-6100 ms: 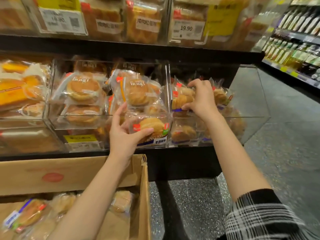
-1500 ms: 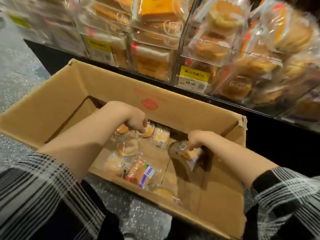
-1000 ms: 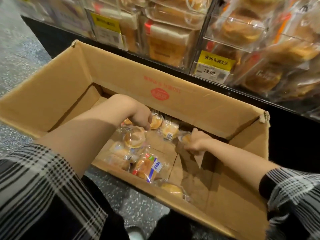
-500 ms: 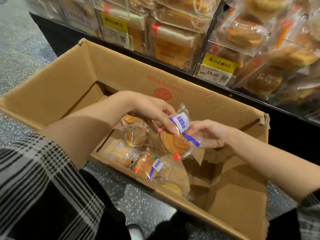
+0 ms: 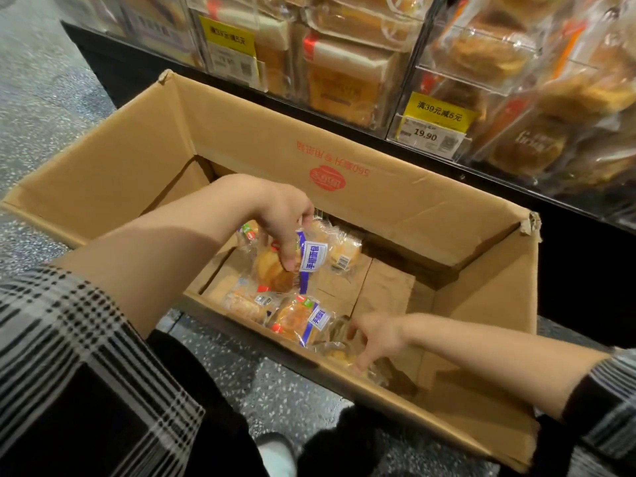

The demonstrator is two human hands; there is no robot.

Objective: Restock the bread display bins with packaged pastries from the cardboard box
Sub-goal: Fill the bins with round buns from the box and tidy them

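Note:
An open cardboard box (image 5: 241, 139) stands on the floor in front of the display bins (image 5: 481, 56). Inside it my left hand (image 5: 282, 215) pinches a clear-wrapped pastry with a blue label (image 5: 311, 258), lifted off the box floor. My right hand (image 5: 375, 339) reaches down by the near wall, its fingers spread over a clear pastry packet (image 5: 335, 349) and touching it. Several more packets lie on the box floor, among them one with a blue label (image 5: 299, 320) and another near the far wall (image 5: 340, 253).
The clear bins above the box are packed with wrapped breads and carry yellow price tags (image 5: 433, 125). A black shelf base (image 5: 568, 270) runs behind the box. Speckled grey floor (image 5: 41, 98) lies to the left. My shoe (image 5: 275, 452) shows below the box.
Half a second ago both hands held the blue-label pastry together. Now only my left hand has it, and my right hand has dropped to a packet by the near wall.

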